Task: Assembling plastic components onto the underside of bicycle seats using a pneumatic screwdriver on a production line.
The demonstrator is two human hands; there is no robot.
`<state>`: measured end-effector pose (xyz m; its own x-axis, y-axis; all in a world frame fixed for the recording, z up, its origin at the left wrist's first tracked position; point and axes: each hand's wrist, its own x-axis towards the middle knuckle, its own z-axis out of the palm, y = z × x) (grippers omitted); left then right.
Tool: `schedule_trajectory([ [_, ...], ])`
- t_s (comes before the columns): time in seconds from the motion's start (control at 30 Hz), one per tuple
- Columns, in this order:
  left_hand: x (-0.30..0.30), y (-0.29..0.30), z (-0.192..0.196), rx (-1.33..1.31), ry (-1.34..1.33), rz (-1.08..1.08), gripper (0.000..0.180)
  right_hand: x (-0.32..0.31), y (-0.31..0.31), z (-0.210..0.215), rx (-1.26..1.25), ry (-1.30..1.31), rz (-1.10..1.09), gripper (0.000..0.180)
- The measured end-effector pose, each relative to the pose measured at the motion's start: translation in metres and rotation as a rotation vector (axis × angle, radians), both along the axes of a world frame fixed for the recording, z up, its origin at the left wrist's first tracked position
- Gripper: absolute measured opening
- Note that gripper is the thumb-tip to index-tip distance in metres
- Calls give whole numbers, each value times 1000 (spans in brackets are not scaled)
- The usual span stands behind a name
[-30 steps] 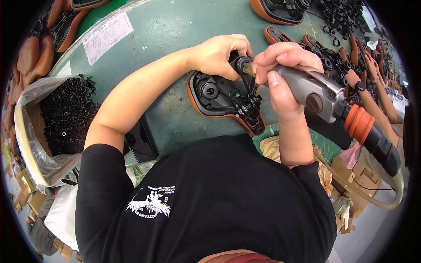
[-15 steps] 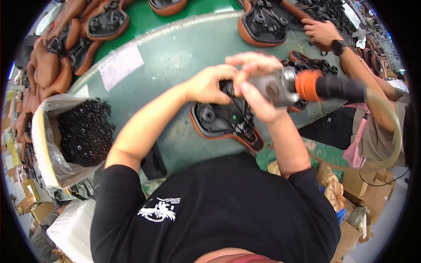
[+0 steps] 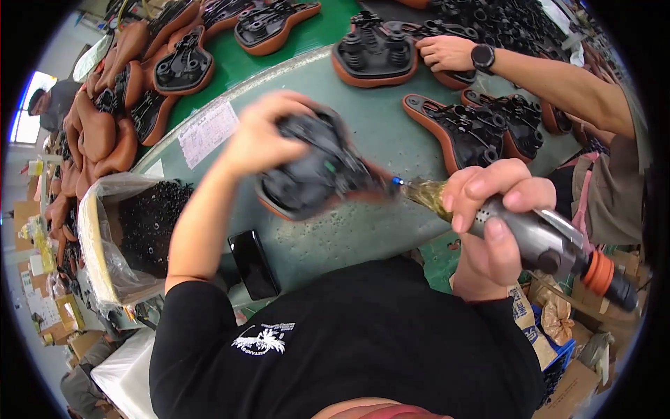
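Note:
My left hand [image 3: 269, 136], a little blurred, grips the wide rear end of a bicycle saddle [image 3: 307, 183]. Its black underside faces up, and a brown rim shows along the edge. Motion smears the saddle's details. Wrapped in my right hand [image 3: 492, 209] is a grey power screwdriver [image 3: 541, 241] with an orange ring and a black end. The driver's blue-lit tip points left at the saddle's narrow nose; whether they touch I cannot tell.
A co-worker's hand [image 3: 447, 54] rests on a saddle at the far right, beside other upturned saddles [image 3: 464, 129]. At left stands a lined box [image 3: 94, 244] of small black parts. A phone [image 3: 252, 264] and a paper sheet [image 3: 208, 134] lie on the green table [image 3: 349, 237].
My right hand and the screwdriver have moved right and down, away from my left hand. My left hand has shifted left with the saddle. The co-worker's hand has moved left.

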<state>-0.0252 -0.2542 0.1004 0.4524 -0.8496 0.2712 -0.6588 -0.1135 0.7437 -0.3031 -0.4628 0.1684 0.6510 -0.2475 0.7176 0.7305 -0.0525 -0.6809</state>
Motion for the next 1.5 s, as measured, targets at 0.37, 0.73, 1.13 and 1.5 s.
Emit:
schedule_trajectory([
  [0.37, 140, 109, 5, 150, -196, 578, 30, 9, -25, -102, 592, 618, -466, 20],
  [0.73, 16, 256, -82, 923, -395, 872, 17, 66, -22, -132, 711, 630, -484, 20],
  [1.13, 11, 248, -80, 388, -351, 945, 8, 4, -3, -117, 215, 1087, 359, 23],
  [1.5, -158, 96, -47, -635, 1388, 303, 26, 0, 38, -18, 187, 185, 226, 28],
])
